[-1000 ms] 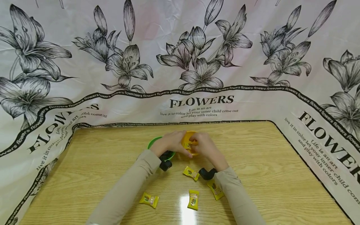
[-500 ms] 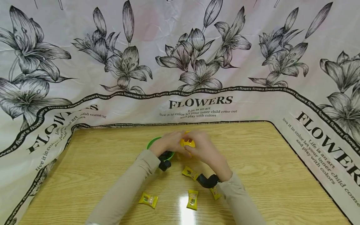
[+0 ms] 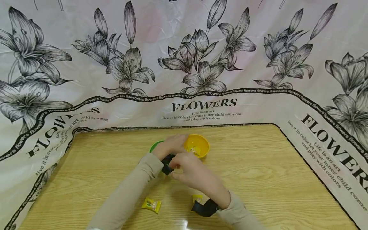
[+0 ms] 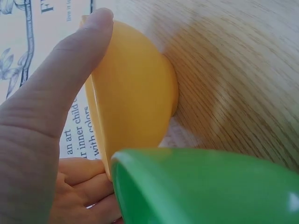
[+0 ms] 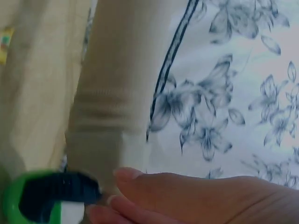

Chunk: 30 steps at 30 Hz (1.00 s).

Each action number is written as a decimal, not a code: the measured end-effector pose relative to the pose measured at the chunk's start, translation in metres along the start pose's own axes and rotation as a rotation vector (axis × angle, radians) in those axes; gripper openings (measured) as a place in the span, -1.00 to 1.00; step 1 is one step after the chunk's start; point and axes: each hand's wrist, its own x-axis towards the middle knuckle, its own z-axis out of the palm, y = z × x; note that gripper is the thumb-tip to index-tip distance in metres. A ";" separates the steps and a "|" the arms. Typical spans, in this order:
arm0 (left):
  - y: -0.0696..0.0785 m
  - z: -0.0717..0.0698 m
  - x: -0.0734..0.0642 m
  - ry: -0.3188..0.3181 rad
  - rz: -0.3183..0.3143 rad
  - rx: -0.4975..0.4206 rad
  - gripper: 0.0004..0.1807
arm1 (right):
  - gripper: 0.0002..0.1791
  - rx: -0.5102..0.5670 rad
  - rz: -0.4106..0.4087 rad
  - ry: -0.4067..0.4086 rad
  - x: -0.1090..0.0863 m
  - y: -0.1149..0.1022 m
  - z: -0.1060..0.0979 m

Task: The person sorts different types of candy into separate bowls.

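My left hand (image 3: 172,145) grips the rim of an orange bowl (image 3: 202,145), which has a yellow-wrapped candy (image 3: 194,150) inside. In the left wrist view its thumb lies along the rim and the other fingers wrap the far side. Close beside that bowl is a green bowl (image 4: 210,182), mostly hidden behind the left hand in the head view. My right hand (image 3: 195,175) is in front of the left wrist, its thumb parted from the bent fingers and nothing visible between them. A yellow candy (image 3: 151,204) lies on the table at front left.
Another yellow candy (image 3: 196,198) is partly covered by the black wrist mount (image 3: 205,208) on the right arm. The wooden table (image 3: 273,172) is bordered at the back and sides by a white flower-printed cloth (image 3: 201,105).
My right hand has come out of the orange bowl and moved left and nearer, to the left wrist. It now covers the area where a candy lay. The left hand stays at the bowl.
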 end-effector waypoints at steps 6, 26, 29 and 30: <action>0.001 0.001 -0.002 -0.009 -0.016 -0.009 0.22 | -0.84 -0.125 0.010 -0.238 0.001 -0.019 0.029; 0.001 0.003 -0.001 -0.021 -0.013 0.022 0.30 | -0.79 -0.357 -0.065 -0.246 -0.005 -0.027 0.113; 0.000 0.003 0.000 -0.022 -0.013 0.025 0.31 | -0.84 -0.408 -0.089 -0.210 -0.006 -0.027 0.115; 0.001 0.003 0.000 -0.022 -0.013 0.028 0.31 | -0.86 -0.423 -0.095 -0.198 -0.006 -0.027 0.116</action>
